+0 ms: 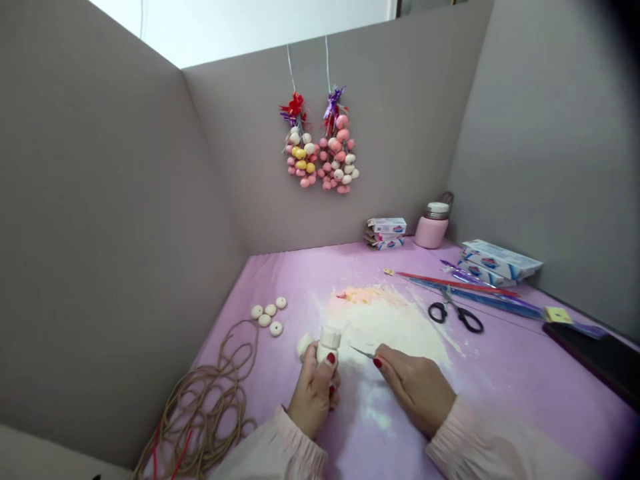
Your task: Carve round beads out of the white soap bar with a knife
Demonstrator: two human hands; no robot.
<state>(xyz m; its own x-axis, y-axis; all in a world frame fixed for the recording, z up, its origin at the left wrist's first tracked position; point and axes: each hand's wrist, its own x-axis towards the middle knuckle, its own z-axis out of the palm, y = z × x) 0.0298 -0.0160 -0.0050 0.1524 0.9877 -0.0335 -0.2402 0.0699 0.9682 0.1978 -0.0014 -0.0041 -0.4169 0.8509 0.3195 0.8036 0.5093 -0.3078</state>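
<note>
My left hand (313, 390) is closed around a carved white piece of soap (330, 337), holding it upright with a blocky top above a narrower neck. In my right hand (420, 390) is a small knife (362, 351), its thin blade pointing left toward the soap, a short gap away. Just behind my left fingers sits another white lump (303, 344), partly hidden. Beyond both hands spreads a layer of pale shavings (400, 327), tinted pink and orange at its far edge. Several round white beads (265, 321) lie to the left, at least one with a hole.
Tangled brown cord (215, 407) lies at left. Black-handled scissors (454, 313), ribbons (465, 287) and a dark flat object (590, 360) are at right. Small boxes (500, 257) and a pink jar (431, 230) stand behind. Bead clusters (340, 157) hang on the grey partition (410, 120).
</note>
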